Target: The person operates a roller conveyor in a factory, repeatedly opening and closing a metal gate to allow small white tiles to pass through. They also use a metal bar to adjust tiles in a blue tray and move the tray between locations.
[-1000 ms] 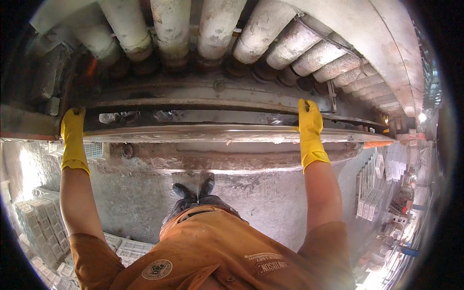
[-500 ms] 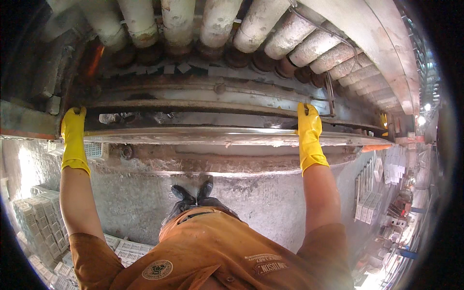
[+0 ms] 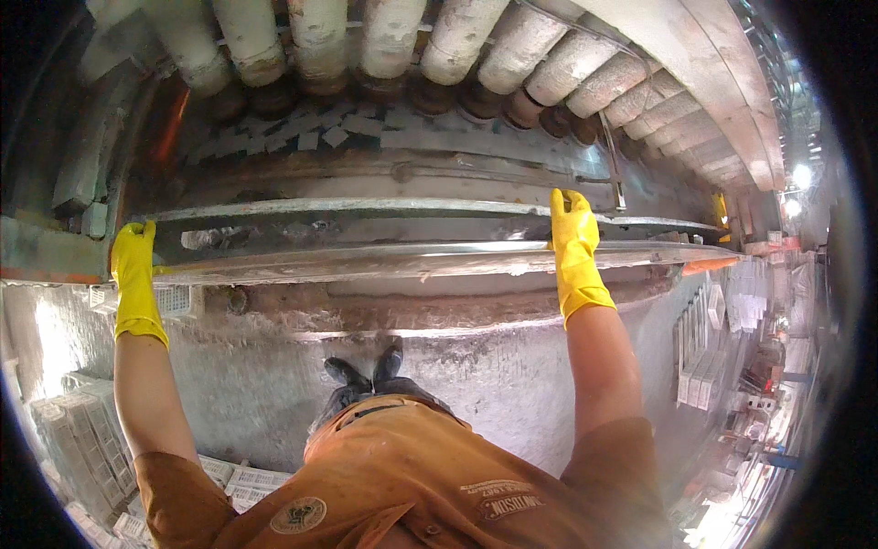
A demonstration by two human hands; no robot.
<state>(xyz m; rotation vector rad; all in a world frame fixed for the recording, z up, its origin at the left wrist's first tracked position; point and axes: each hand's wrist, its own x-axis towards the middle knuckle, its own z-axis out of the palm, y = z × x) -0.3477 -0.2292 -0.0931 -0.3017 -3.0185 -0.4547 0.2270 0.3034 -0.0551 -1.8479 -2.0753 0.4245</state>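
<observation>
Both my hands wear yellow rubber gloves. My left hand (image 3: 134, 265) grips the left end of a long shiny metal bar (image 3: 402, 259) that runs across the front of a large machine. My right hand (image 3: 574, 240) lies flat over the same bar near its right part, fingers pointing away from me. Behind the bar lies a dirty metal trough (image 3: 366, 220), and above it a row of thick pale rollers (image 3: 457, 46) curves across the top. My orange shirt (image 3: 402, 476) and dark shoes (image 3: 366, 375) show below.
A grimy grey machine wall (image 3: 274, 384) stands below the bar. White perforated crates (image 3: 73, 439) are stacked at the lower left. Racks of white trays (image 3: 704, 357) stand along an aisle at the right. An orange-red edge (image 3: 50, 274) marks the left frame.
The view has tilted downward, so the rollers sit higher in the picture. Both hands stay on the bar in the same places.
</observation>
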